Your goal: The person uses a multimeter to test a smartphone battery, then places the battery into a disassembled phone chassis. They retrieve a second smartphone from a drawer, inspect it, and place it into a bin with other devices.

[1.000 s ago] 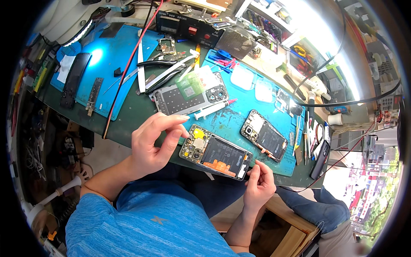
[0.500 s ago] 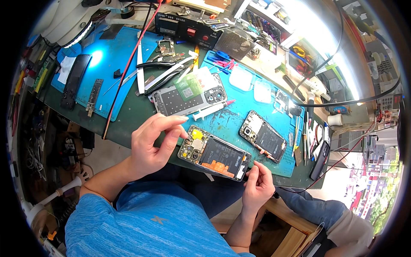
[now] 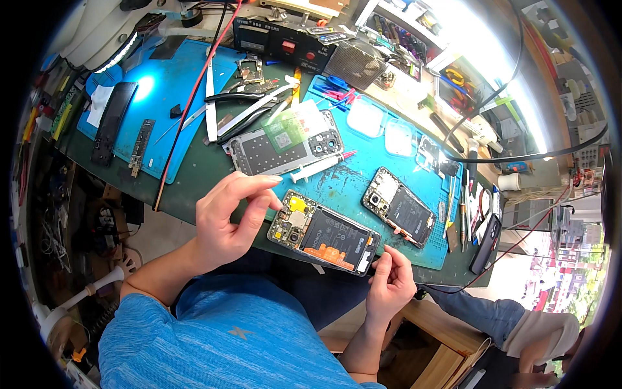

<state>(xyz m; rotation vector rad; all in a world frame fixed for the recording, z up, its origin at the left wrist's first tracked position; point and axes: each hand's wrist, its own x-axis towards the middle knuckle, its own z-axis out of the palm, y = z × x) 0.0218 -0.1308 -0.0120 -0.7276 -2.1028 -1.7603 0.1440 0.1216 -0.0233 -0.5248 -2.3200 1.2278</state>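
An opened smartphone (image 3: 334,236), its battery and circuit board bare, spans the space between my two hands at the bench's near edge. My left hand (image 3: 230,214) has its fingers curled at the phone's camera end, fingertips against the upper left corner; index finger and thumb stand a little apart. At the opposite end, my right hand (image 3: 393,280) pinches the lower right corner between thumb and fingers. A second opened smartphone (image 3: 400,207) lies on the blue mat to the right. Beyond the held phone are a syringe (image 3: 317,168) and a detached phone back panel (image 3: 285,142).
Pliers (image 3: 240,97) and tweezers lie past the back panel. Two clear plastic boxes (image 3: 366,120) rest on the blue mat (image 3: 350,194). A red cable (image 3: 194,97) crosses the left side. Screwdrivers (image 3: 463,207) and a black phone (image 3: 484,243) line the right edge. Another person's leg (image 3: 479,311) shows at right.
My left hand and the phone's camera end have shifted very slightly left and down. My right hand stays in place. The other person at the right has shifted position.
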